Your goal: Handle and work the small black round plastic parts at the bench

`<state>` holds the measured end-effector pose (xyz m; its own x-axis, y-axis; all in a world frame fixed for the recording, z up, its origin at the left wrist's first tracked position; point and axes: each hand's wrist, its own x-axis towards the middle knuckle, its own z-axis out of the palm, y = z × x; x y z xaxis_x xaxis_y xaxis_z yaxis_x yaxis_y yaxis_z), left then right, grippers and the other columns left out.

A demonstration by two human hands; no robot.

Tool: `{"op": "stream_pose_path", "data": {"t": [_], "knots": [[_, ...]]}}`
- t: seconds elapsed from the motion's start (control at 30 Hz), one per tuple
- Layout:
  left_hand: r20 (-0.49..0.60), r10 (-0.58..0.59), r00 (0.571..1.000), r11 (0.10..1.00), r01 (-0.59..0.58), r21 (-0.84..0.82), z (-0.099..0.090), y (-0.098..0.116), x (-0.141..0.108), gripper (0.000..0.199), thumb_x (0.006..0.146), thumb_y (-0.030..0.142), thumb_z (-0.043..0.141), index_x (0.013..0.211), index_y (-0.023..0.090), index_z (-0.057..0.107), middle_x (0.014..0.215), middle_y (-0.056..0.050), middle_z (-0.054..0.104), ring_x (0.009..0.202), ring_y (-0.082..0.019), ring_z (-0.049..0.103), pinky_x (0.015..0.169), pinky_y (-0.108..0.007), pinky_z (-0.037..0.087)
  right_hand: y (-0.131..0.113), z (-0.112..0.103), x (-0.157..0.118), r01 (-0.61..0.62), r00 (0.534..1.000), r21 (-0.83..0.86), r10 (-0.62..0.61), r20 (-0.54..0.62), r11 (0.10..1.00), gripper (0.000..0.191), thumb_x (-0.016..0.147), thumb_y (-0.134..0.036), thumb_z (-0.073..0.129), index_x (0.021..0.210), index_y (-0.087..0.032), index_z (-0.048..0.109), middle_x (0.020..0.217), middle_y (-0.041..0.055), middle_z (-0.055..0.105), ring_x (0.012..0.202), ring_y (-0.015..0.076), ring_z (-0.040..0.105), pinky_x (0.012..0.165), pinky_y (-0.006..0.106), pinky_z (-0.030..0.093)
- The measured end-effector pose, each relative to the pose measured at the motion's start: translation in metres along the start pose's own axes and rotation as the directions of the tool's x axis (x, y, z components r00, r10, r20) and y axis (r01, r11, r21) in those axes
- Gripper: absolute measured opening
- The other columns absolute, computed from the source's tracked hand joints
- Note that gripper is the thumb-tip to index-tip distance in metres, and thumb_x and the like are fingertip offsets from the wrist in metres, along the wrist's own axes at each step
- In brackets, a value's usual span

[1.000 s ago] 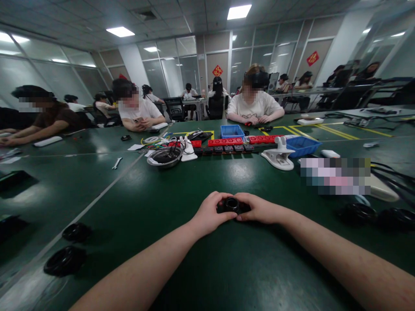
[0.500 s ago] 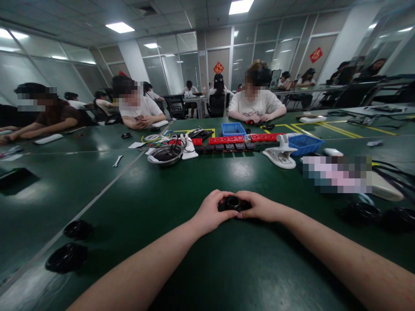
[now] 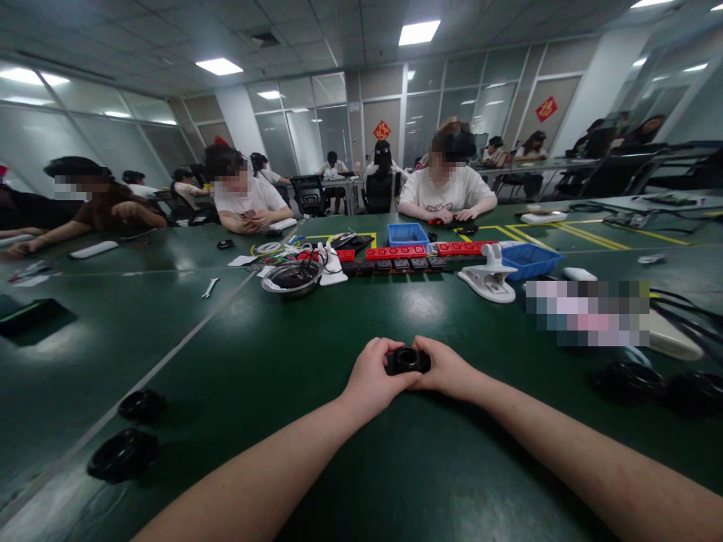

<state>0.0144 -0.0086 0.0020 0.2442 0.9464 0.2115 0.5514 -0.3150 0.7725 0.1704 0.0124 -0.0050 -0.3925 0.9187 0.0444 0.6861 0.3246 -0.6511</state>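
A black ring-shaped part (image 3: 407,360) with a round opening on top is held between both hands, over the green table (image 3: 350,467). My left hand (image 3: 373,380) wraps round its left side, the thumb across the front. On the right side my right hand (image 3: 446,367) grips the same part, with its fingers bent round it. The lower parts of the fingers and the underside of the black part are hidden.
Two black round parts (image 3: 123,455) lie at the left, two more (image 3: 629,382) at the right. Farther back are a metal bowl (image 3: 291,280), a white clamp (image 3: 490,280), red strips (image 3: 395,252), blue trays (image 3: 531,262) and a wrench (image 3: 211,288). People sit beyond.
The view has shifted slightly. My right hand has altered its grip on the black part, its fingers and thumb now farther apart. A person at the left has raised a hand.
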Motion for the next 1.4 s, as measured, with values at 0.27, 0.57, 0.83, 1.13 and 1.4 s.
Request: {"op": "stream_pose_path", "data": {"t": [0.27, 0.57, 0.83, 1.13, 1.4], "knots": [[-0.093, -0.017, 0.996, 0.999, 0.021, 0.046, 0.002, 0.000, 0.001, 0.034, 0.058, 0.030, 0.066, 0.086, 0.017, 0.052, 0.083, -0.002, 0.050, 0.078, -0.016, 0.047, 0.069, -0.028, 0.038, -0.016, 0.013, -0.005, -0.040, 0.982, -0.216, -0.001, -0.188, 0.976, 0.026, 0.059, -0.032, 0.059, 0.076, -0.015, 0.047, 0.073, 0.0041, 0.053, 0.066, 0.0155, 0.047, 0.056, 0.025, 0.032], [0.128, 0.080, 0.988, 0.996, -0.073, -0.060, -0.010, -0.004, 0.004, 0.037, 0.058, 0.030, 0.065, 0.092, 0.019, 0.055, 0.082, -0.001, 0.049, 0.069, -0.012, 0.044, 0.060, -0.023, 0.037, -0.003, -0.024, -0.005, 0.198, 0.933, 0.236, -0.257, 0.253, 0.951, 0.033, 0.063, -0.024, 0.060, 0.094, -0.015, 0.053, 0.086, 0.0016, 0.055, 0.077, 0.0152, 0.050, 0.067, 0.025, 0.039], [0.140, 0.093, 0.986, 0.992, -0.080, -0.095, -0.012, 0.001, 0.002, 0.037, 0.058, 0.031, 0.065, 0.093, 0.020, 0.055, 0.090, -0.003, 0.049, 0.080, -0.016, 0.047, 0.063, -0.024, 0.037, -0.003, -0.024, -0.005, 0.229, 0.938, 0.160, -0.262, 0.227, 0.960, 0.028, 0.062, -0.023, 0.062, 0.089, -0.014, 0.055, 0.083, 0.0016, 0.052, 0.077, 0.0153, 0.048, 0.068, 0.026, 0.038], [0.154, 0.066, 0.986, 0.995, -0.054, -0.079, -0.012, 0.000, 0.001, 0.041, 0.059, 0.033, 0.065, 0.096, 0.020, 0.054, 0.088, -0.002, 0.048, 0.077, -0.015, 0.045, 0.063, -0.024, 0.037, -0.004, -0.023, -0.004, 0.205, 0.944, 0.171, -0.241, 0.227, 0.964, 0.030, 0.063, -0.024, 0.061, 0.090, -0.015, 0.055, 0.079, 0.0009, 0.051, 0.070, 0.0136, 0.047, 0.061, 0.024, 0.038], [0.197, 0.082, 0.977, 0.994, -0.066, -0.086, -0.013, 0.000, 0.002, 0.042, 0.061, 0.033, 0.063, 0.100, 0.023, 0.052, 0.087, -0.002, 0.045, 0.079, -0.015, 0.044, 0.067, -0.025, 0.037, 0.000, -0.024, -0.004, 0.219, 0.938, 0.155, -0.251, 0.238, 0.963, 0.031, 0.062, -0.025, 0.062, 0.090, -0.014, 0.055, 0.086, 0.0026, 0.053, 0.077, 0.0158, 0.048, 0.067, 0.026, 0.038]]}}
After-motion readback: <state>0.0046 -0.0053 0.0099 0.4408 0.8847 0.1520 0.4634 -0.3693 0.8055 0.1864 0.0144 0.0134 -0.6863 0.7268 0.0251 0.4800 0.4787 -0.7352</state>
